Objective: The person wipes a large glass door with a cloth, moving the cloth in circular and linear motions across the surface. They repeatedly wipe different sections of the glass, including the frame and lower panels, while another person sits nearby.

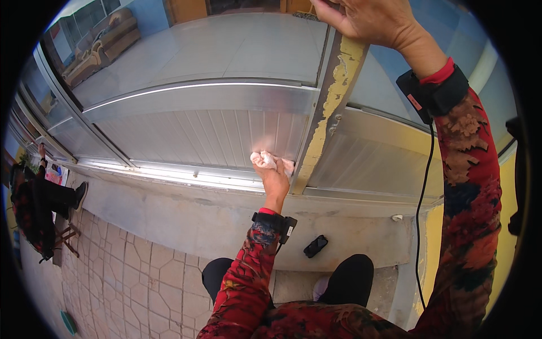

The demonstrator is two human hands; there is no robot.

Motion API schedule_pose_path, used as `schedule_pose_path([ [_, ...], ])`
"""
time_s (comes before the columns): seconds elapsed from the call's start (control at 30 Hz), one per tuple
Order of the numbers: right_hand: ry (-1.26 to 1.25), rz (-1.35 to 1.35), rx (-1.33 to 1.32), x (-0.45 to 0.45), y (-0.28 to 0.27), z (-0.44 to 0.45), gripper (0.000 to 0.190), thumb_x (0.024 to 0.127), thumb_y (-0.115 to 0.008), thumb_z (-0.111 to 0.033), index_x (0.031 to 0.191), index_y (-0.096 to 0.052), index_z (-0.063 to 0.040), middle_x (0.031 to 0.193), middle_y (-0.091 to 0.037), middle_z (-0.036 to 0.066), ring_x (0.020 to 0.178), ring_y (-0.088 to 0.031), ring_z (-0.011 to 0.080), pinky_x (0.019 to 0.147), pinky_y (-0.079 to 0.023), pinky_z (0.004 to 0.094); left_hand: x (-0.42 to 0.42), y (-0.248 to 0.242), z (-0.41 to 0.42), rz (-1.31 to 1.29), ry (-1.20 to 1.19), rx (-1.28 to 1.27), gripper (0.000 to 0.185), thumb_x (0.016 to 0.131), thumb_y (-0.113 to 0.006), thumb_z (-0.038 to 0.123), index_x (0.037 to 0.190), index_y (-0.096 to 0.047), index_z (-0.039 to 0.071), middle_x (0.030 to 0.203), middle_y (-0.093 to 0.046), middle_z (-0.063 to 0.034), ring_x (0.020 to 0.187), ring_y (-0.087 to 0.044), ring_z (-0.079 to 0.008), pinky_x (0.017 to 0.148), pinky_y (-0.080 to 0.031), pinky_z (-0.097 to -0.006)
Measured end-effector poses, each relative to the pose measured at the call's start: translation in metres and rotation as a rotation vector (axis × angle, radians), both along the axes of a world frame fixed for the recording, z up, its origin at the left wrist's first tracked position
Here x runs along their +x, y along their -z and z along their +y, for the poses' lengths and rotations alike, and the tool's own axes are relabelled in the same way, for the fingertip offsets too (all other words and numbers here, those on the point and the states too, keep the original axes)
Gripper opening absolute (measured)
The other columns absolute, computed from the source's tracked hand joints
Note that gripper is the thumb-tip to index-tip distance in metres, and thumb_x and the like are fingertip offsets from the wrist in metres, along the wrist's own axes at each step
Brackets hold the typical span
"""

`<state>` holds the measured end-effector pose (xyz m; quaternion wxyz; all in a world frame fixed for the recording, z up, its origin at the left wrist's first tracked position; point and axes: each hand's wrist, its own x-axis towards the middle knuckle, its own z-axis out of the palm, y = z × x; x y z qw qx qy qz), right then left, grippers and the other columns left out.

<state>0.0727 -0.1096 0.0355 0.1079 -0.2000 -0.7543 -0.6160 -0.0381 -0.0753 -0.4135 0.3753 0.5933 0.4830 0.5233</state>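
My left hand (274, 181) grips a crumpled pale pink cloth (267, 159). The cloth lies against the lower right corner of a ribbed metal door panel (203, 133), just above the bottom rail (190, 173). Beside it rises a post with peeling yellow paint (325, 118). High at the right, my right hand (366, 19) is at the upper part of this post; the picture's top edge cuts off its fingers, so their grip is hidden. Above the ribbed panel, a glass pane (203, 51) shows a tiled room behind it.
A small black object (316, 246) lies on the concrete step (178, 216) before my knees. A black cable (424, 203) hangs from my right wrist device. At the far left another person (36, 203) sits on a wooden stool (67, 237). Paving tiles (139, 279) spread below the step.
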Motion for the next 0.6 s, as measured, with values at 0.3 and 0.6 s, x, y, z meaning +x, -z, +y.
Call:
schedule_pose_path([
  [0.3,0.034,0.043,-0.056,-0.003,-0.003,-0.007,0.021,0.071,-0.066,-0.017,0.058,-0.05,-0.012,0.066,-0.049,0.003,0.071,-0.054,0.0208,0.086,-0.045,0.0332,0.009,-0.028,0.002,-0.263,0.025,-0.205,0.055,0.089,-0.067,0.01,0.13,-0.034,-0.006,0.119,-0.051,-0.0166,0.113,-0.052,-0.0265,0.101,-0.04,-0.0362],
  [0.6,0.042,0.037,-0.067,-0.005,-0.004,-0.01,0.021,0.071,-0.066,-0.018,0.058,-0.051,-0.012,0.067,-0.05,0.003,0.073,-0.054,0.0213,0.087,-0.044,0.0333,0.009,-0.17,-0.014,-0.362,0.01,0.207,0.063,0.091,-0.068,0.019,0.135,-0.03,-0.006,0.118,-0.059,-0.0266,0.108,-0.061,-0.0413,0.094,-0.046,-0.0438],
])
